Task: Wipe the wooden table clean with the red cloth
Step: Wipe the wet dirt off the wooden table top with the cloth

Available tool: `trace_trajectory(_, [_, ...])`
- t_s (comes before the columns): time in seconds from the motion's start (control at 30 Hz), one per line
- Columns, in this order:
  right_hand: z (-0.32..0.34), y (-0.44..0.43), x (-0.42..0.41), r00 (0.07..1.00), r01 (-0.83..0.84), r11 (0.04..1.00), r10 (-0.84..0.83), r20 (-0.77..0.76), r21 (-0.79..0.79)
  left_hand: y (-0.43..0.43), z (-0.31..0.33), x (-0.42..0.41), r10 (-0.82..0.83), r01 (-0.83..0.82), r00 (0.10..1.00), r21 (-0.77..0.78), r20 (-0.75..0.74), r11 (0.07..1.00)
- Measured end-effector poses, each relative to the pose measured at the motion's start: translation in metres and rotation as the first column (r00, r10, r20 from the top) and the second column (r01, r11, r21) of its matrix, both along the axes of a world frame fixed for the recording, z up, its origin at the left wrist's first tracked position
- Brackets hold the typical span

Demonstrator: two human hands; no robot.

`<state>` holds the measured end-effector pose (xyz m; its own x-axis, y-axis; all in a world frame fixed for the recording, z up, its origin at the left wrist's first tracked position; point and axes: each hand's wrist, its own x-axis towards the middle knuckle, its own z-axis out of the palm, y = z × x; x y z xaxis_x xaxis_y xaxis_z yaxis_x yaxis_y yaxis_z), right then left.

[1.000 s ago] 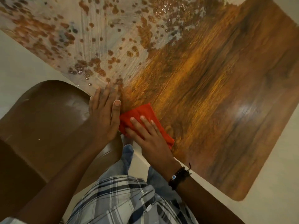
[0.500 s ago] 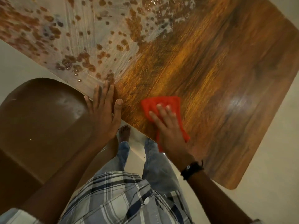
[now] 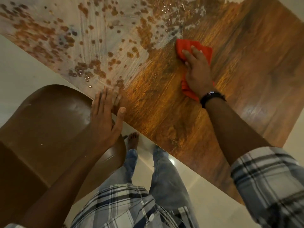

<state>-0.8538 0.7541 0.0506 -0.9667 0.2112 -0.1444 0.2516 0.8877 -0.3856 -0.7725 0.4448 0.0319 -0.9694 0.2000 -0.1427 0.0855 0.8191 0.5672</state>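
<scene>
The wooden table (image 3: 246, 51) runs diagonally across the view. Its left part (image 3: 92, 40) is covered with whitish smear and brown droplets; the right part shows bare, glossy wood. My right hand (image 3: 198, 71) lies flat on the red cloth (image 3: 185, 46), pressing it on the table at the border between the smeared and bare areas. The cloth's tail sticks out under my wrist. My left hand (image 3: 105, 119) rests flat at the table's near edge, fingers spread, holding nothing.
A brown rounded chair back (image 3: 49, 125) stands at the lower left, against the table's near edge, under my left forearm. Pale floor (image 3: 21, 71) surrounds the table. My legs and a bare foot (image 3: 132, 142) show below the edge.
My right hand has slid the red cloth from the near edge beside my left hand up and to the right, toward the smear's border. The left hand has stayed at the edge.
</scene>
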Motion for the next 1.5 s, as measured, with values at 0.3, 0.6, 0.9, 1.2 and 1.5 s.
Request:
trace_trajectory(0.3, [0.000, -0.156, 0.073, 0.691, -0.720, 0.694, 0.715, 0.109, 0.014, 0.003, 0.013, 0.000, 0.239, -0.229, 0.968, 0.129, -0.071, 0.965])
trace_trajectory(0.6, [0.006, -0.028, -0.047, 0.941, -0.339, 0.938, 0.338, 0.026, 0.067, 0.003, 0.017, -0.005, 0.234, -0.229, 0.972, 0.182, -0.005, 0.956])
trace_trajectory(0.9, [0.000, -0.114, 0.034, 0.802, -0.598, 0.799, 0.596, 0.038, 0.066, 0.006, 0.022, -0.028, 0.151, -0.147, 0.988, 0.095, -0.033, 0.984])
trace_trajectory(1.2, [-0.005, 0.004, -0.004, 0.858, -0.513, 0.854, 0.511, 0.049, 0.087, 0.053, 0.030, -0.126, -0.094, 0.104, 0.990, 0.091, -0.102, 0.990])
trace_trajectory(1.5, [-0.003, 0.064, -0.106, 0.997, -0.062, 0.995, 0.066, -0.044, 0.083, 0.104, 0.056, -0.218, -0.478, 0.532, 0.847, -0.363, 0.234, 0.765])
